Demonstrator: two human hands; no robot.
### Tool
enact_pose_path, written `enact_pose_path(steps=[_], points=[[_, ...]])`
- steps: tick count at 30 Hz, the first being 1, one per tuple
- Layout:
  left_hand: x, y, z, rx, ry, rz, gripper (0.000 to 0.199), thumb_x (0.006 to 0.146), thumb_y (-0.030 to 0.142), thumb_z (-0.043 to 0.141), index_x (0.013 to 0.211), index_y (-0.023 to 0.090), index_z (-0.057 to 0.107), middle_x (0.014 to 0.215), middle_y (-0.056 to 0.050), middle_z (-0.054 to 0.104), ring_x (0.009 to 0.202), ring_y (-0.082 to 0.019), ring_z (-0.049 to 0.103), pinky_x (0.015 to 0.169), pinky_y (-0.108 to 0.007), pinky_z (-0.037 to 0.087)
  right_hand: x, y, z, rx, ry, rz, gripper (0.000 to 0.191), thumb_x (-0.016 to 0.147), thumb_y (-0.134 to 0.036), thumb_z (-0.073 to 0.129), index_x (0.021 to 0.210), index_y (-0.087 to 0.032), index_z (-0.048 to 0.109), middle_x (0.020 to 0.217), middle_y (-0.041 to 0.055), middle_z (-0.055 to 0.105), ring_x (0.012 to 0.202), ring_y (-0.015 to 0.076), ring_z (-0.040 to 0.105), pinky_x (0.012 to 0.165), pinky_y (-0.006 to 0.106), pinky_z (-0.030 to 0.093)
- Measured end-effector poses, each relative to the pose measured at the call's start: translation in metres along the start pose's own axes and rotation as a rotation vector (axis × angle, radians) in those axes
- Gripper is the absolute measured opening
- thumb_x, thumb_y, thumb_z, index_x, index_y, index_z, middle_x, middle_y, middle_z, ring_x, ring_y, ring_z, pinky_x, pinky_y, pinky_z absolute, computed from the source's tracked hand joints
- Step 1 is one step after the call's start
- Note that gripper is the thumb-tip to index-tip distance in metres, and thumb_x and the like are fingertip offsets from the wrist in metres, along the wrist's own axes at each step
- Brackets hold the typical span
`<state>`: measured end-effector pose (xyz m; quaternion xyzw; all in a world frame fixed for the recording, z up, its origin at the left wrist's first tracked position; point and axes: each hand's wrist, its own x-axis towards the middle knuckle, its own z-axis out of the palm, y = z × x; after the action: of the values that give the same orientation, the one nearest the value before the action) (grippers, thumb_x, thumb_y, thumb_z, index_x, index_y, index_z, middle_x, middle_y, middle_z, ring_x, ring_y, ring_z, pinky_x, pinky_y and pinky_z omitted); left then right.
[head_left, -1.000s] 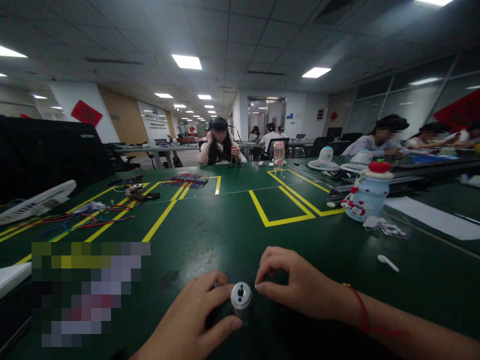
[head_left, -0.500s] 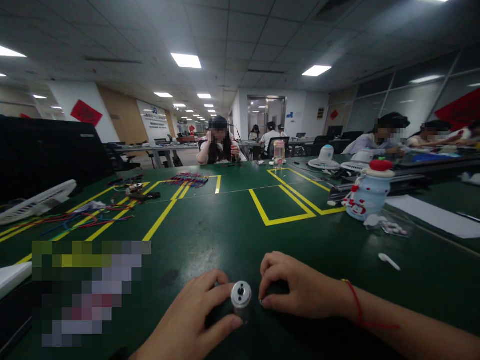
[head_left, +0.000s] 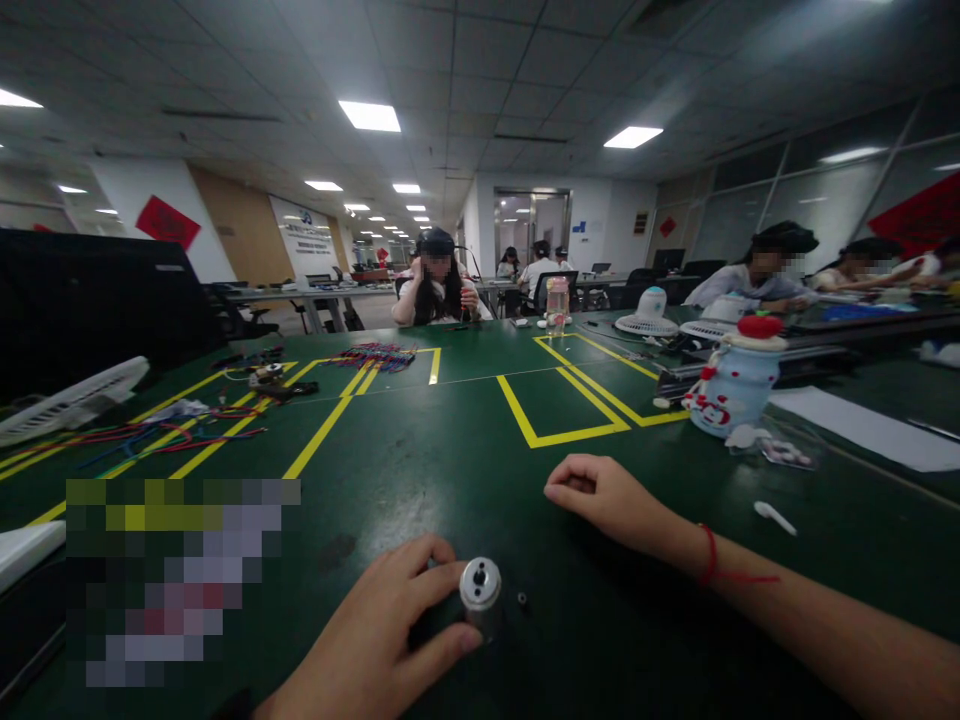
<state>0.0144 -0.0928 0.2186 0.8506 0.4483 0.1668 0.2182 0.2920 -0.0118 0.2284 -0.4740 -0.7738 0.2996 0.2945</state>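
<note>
My left hand (head_left: 390, 620) is closed round the side of a small silver cylindrical motor (head_left: 480, 584), thumb and index finger against its casing. The motor stands upright on the green table, its top face showing a central shaft and two small holes. Just right of it lies a tiny round metal part (head_left: 523, 600), touched by neither hand. My right hand (head_left: 600, 490), with a red string bracelet on its wrist, hovers or rests farther out over the table. Its fingers are curled together and no object shows in them.
At the right are a blue bottle with a red top (head_left: 739, 385), a white earbud (head_left: 775, 517) and white paper (head_left: 870, 425). Bundled wires (head_left: 375, 357) lie at the back left. A person (head_left: 439, 285) sits opposite. Yellow tape lines (head_left: 322, 435) mark the tabletop.
My right hand has let go of the tiny metal part, which stays on the table, and moved away forward and to the right. My left hand remains on the motor.
</note>
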Motion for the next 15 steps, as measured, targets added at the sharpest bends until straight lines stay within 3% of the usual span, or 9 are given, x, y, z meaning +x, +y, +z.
enact_pose_path(steps=[4, 15], points=[[0.003, -0.010, 0.006, 0.003, 0.005, 0.018, 0.015, 0.091, 0.035, 0.059, 0.105, 0.031, 0.059, 0.111, -0.001, 0.054, 0.101, -0.023, 0.052, 0.088, -0.036, 0.041, 0.007, 0.014, 0.004, -0.029, 0.008, 0.029, 0.022, 0.084, -0.034, 0.059, 0.085, -0.014, 0.068, 0.072, 0.0020, 0.063, 0.062, 0.0118, 0.052, 0.056, 0.024, 0.039], [0.013, -0.054, 0.053, 0.035, 0.008, 0.030, 0.017, 0.091, 0.036, 0.059, 0.108, 0.030, 0.060, 0.111, -0.001, 0.055, 0.100, -0.023, 0.053, 0.087, -0.036, 0.042, -0.006, 0.039, 0.059, -0.169, -0.222, -0.230, 0.013, 0.082, -0.025, 0.061, 0.089, -0.018, 0.069, 0.083, 0.0024, 0.063, 0.068, 0.0111, 0.055, 0.060, 0.024, 0.041]])
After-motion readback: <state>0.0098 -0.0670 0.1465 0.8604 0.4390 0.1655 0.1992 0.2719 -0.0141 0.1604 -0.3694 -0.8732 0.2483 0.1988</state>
